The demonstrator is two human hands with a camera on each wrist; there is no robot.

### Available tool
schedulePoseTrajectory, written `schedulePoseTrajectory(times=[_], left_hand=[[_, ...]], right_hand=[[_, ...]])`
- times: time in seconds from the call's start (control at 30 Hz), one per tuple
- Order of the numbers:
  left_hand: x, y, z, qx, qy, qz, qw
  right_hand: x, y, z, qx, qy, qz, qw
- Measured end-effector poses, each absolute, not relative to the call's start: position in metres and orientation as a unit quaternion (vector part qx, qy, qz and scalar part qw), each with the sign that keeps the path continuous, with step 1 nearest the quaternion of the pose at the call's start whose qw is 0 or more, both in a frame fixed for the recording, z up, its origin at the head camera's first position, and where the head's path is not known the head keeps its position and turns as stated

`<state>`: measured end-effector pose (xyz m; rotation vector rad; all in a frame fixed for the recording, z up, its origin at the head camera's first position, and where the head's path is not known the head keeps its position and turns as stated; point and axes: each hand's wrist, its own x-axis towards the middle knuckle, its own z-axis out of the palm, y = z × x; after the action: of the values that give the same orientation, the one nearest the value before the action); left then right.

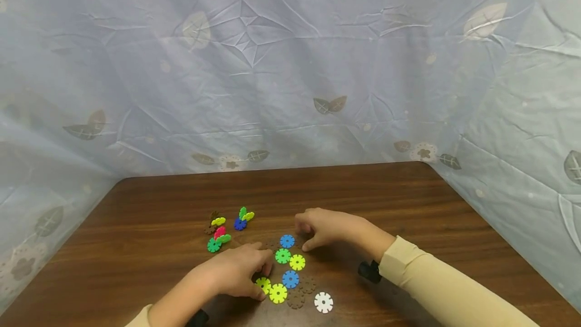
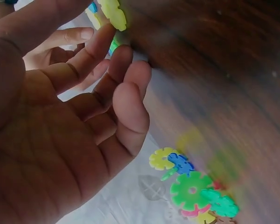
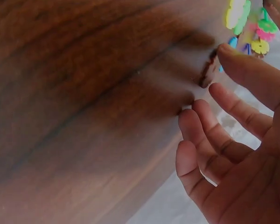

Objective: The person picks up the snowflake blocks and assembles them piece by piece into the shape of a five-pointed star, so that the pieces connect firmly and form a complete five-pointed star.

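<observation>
Notched flat plastic discs lie on the brown table around both hands. My left hand (image 1: 242, 270), fingers bent, is over a yellow disc (image 1: 263, 284); thumb and fingers are apart, and whether a fingertip touches it is unclear. Beside it lie another yellow disc (image 1: 278, 293) and a blue disc (image 1: 290, 279). My right hand (image 1: 328, 227) rests its loosely bent fingertips at the table, close to a dark brown disc (image 3: 208, 70). A blue disc (image 1: 287, 241), a green disc (image 1: 283, 256) and a yellow disc (image 1: 297, 262) lie between the hands.
Three joined disc clusters stand at the left back: a blue, green and yellow one (image 1: 240, 223), a red and green one (image 1: 214, 244) and a brown and yellow one (image 1: 219, 221). Brown discs (image 1: 296, 298) and a white disc (image 1: 324, 302) lie near the front. Patterned cloth (image 1: 272, 115) surrounds the table.
</observation>
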<state>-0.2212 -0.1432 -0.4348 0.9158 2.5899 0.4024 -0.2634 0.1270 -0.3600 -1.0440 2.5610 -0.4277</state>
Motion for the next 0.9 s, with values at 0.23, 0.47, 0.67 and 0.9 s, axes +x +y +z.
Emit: schedulePoseTrajectory(times=[0.23,0.47,0.67,0.9], left_hand=[[-0.23,-0.151,-0.441,0.353,0.899,0.185,0.181],[-0.212,-0.146,-0.401,0.313,0.878,0.288,0.219],[-0.202,-0.136,-0.371,0.274,0.845,0.424,0.179],[-0.208,-0.126,-0.365,0.209,0.809,0.534,0.128]], right_hand=[[-0.261,0.125,-0.364,-0.357,0.905,-0.16,0.167],[-0.262,0.128,-0.367,-0.37,0.894,-0.201,0.152],[-0.262,0.14,-0.364,-0.387,0.879,-0.256,0.11],[-0.258,0.155,-0.349,-0.382,0.859,-0.341,0.015]])
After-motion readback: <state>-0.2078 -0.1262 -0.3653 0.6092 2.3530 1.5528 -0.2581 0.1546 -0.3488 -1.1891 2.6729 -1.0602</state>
